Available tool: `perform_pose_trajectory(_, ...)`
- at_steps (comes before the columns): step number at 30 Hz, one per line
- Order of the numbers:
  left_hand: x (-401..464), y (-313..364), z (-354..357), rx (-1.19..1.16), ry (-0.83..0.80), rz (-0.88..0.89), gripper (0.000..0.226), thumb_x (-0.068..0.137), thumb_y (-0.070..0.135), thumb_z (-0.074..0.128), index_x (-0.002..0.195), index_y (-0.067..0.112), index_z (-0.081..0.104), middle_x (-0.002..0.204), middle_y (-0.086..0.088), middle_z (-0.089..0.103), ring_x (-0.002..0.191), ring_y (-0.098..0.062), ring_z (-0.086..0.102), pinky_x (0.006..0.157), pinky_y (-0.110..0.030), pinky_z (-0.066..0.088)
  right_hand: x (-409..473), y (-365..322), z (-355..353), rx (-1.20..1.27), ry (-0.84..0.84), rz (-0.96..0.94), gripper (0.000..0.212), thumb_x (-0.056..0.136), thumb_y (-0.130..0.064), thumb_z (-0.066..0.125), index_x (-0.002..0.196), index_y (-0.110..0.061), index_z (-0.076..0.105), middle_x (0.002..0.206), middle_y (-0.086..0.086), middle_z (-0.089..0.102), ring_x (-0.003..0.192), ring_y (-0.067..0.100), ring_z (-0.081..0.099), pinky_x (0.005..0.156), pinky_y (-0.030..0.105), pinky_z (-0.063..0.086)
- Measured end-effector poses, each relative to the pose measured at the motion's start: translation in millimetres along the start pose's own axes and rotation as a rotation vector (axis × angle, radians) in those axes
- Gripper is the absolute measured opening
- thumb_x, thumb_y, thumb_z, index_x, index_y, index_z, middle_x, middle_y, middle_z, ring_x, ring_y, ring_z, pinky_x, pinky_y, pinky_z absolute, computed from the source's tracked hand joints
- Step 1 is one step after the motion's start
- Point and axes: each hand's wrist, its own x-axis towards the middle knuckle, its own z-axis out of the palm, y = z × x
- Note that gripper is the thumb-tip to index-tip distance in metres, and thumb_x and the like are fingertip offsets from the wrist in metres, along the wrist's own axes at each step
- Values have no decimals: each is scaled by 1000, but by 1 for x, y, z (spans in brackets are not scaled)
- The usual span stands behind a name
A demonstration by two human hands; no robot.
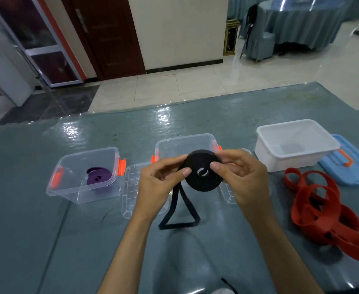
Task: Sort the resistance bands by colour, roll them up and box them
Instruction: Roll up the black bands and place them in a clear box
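We pinch the black band as a nearly finished coil between our left hand and right hand, above the middle clear box toward the table's far edge. Its loose tail hangs to the table. If either thumb slackens, we judge the springy coil could unwind.
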Motion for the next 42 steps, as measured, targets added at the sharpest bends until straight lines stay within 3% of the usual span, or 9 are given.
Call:
perform_pose_trajectory(3, 1, 3, 0, -1, 44, -7, 28, 75, 0, 85, 101, 9, 78, 99, -7, 81, 97, -24, 78, 89, -29, 61, -5, 9, -2, -14, -19, 69, 21, 79, 3, 83, 86, -11, 68, 89, 7, 79, 85, 22, 78, 82, 37, 63)
perform_pose_trajectory(6, -1, 6, 6, -62, 17, 21, 23, 74, 0, 84, 94, 6, 75, 99, -9, 81, 98, -25, 78, 87, -26, 60, -6, 10, -3, 46, 0, 107, 26, 78, 6, 82, 82, -1, 58, 79, 8, 77, 75, 19, 77, 67, 28, 62)
perform_pose_trajectory(9, -4, 3, 1, -24, -55, -16, 30, 75, 6, 81, 104, 9, 79, 107, -3, 81, 104, -18, 77, 89, -22, 58, -9, 3, -2, 76, 51, 55, 23, 81, 8, 79, 98, -2, 66, 83, 4, 78, 78, 18, 77, 69, 25, 60)
perform_pose_trajectory(15, -6, 3, -7, 15, 53, -44, 31, 68, 15, 89, 95, 24, 80, 97, -7, 81, 92, -21, 78, 84, -24, 60, -9, 10, -2, 56, -29, 150, 22, 81, 0, 82, 92, -10, 66, 95, 10, 79, 89, 29, 78, 79, 45, 64)
perform_pose_trajectory(21, -14, 2, -1, -62, 47, -98, 27, 72, 6, 83, 98, 12, 79, 104, -6, 81, 96, -21, 79, 85, -22, 58, -11, 6, 1, 43, 9, 10, 34, 83, 4, 80, 106, -21, 76, 99, 2, 80, 94, 21, 77, 84, 27, 61)
perform_pose_trajectory(27, -26, 4, -7, 5, 130, -43, 21, 75, 1, 86, 91, 10, 77, 92, -9, 80, 89, -24, 78, 83, -26, 60, -25, 13, 8, 85, 1, 99, 20, 81, 6, 80, 80, -3, 62, 80, 2, 77, 81, 16, 78, 74, 21, 59)
perform_pose_trajectory(31, -39, -1, -17, 9, 70, -122, 23, 79, -4, 82, 99, 9, 80, 100, -9, 81, 97, -24, 78, 90, -29, 60, -34, 14, 15, 43, 43, 52, 24, 82, 4, 81, 93, -15, 73, 89, 0, 78, 86, 14, 76, 78, 19, 58)
perform_pose_trajectory(36, -58, 1, -36, 67, 148, -83, 23, 74, -1, 88, 93, 9, 80, 95, -10, 81, 91, -25, 78, 85, -29, 62, -59, 17, 20, 13, -108, 207, 19, 80, 3, 82, 87, -1, 65, 85, 5, 79, 85, 19, 78, 77, 25, 59)
perform_pose_trajectory(42, -83, -1, -48, 0, 93, -178, 33, 75, 14, 84, 107, 18, 80, 108, -1, 81, 105, -17, 76, 94, -25, 58, -76, -1, 29, -53, -42, 74, 30, 83, 3, 80, 100, -21, 72, 87, -3, 79, 81, 13, 76, 76, 21, 58)
